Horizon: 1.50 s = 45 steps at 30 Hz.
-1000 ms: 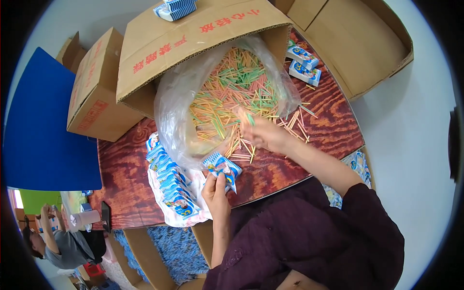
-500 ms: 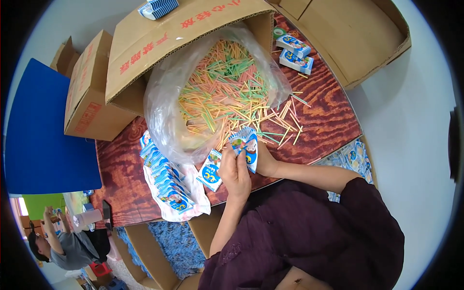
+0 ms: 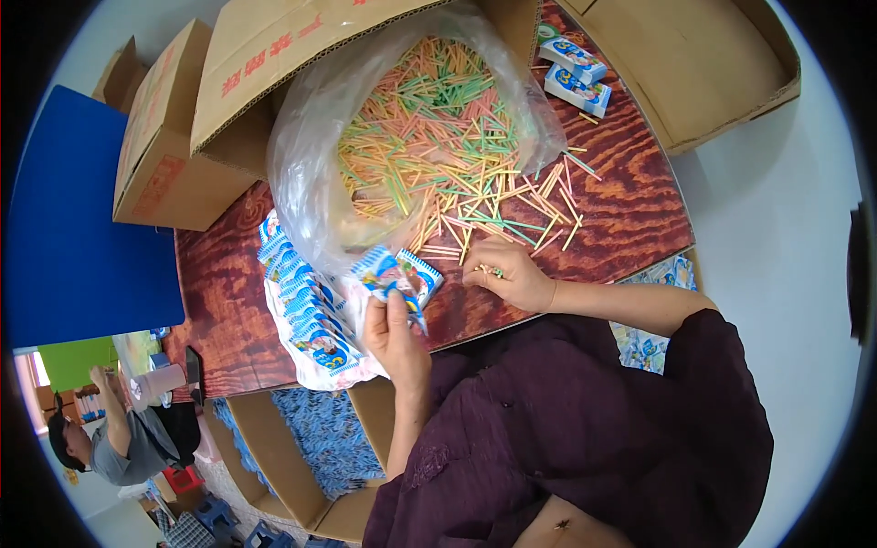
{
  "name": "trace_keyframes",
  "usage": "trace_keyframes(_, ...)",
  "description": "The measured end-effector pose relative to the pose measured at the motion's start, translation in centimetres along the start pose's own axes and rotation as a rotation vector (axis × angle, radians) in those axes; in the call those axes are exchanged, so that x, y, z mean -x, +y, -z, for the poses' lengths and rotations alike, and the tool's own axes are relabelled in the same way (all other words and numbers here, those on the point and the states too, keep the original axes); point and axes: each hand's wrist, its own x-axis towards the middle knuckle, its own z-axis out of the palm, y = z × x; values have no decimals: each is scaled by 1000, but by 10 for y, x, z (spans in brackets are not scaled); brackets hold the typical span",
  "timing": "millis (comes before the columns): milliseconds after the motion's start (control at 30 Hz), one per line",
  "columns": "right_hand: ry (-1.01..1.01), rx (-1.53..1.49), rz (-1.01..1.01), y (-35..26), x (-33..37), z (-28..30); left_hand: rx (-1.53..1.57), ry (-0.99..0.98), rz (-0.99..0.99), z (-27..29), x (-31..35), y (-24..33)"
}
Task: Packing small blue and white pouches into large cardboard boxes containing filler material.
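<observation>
Packing workshop: cardboard cartons [image 3: 174,137], stacked packets [image 3: 306,310]

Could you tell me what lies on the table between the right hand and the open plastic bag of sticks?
In the head view, loose coloured sticks lie scattered on the wooden table between the right hand and the plastic bag.

Your workspace: a dark red wood-grain table [image 3: 630,219] on a pale floor [image 3: 776,210].
You have brown cardboard boxes [image 3: 174,146] crowding its far side, a blue panel [image 3: 82,228] to your left, and bright, even light throughout.
</observation>
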Motion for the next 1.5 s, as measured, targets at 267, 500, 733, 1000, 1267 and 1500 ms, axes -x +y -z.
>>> trace_keyframes(267, -49, -7, -100, 0, -1, -1, -103, -148, 28, 12, 9, -17)
trace_keyframes(500, 23, -176, -156, -9, -4, -5, -164, -142, 75, 27, 5, -18)
trace_keyframes(733, -95, -25, -108, -10, 8, 0, -421, -257, -23, 40, 11, -20)
trace_keyframes(1000, 143, -1229, -466, -40, -40, 13, -703, -440, -181, 35, 13, -18)
trace_keyframes(1267, -32, -1256, -518, -59, -49, 5, -663, -575, -132, 25, 7, -8)
trace_keyframes(1500, -79, -1128, -476, -60, -44, 2, -545, -642, -28, 28, 6, -14)
